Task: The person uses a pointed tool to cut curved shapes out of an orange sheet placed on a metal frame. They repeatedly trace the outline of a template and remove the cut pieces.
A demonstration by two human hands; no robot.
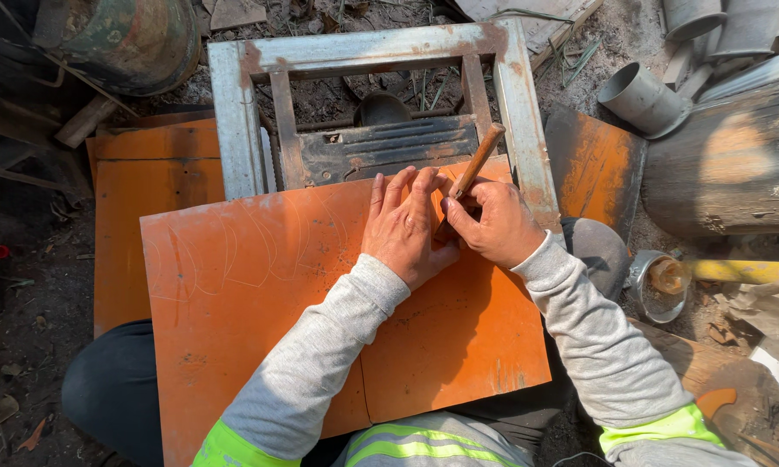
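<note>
Centre frame: left hand (404, 227) open, flat on orange metal sheet (260, 294); right hand (493, 223) gripping wooden-handled tool (478, 159), tip on sheet. Upper centre: rusty metal frame (372, 52).

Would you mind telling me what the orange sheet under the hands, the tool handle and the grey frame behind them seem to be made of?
Orange sheet: probably thin painted metal; flat, matt, with scratched curved lines and worn spots.
Tool handle in the right hand: looks like wood, brown and rounded.
Grey frame: likely steel, pale paint with rust patches.
The left hand presses flat on the sheet.
</note>
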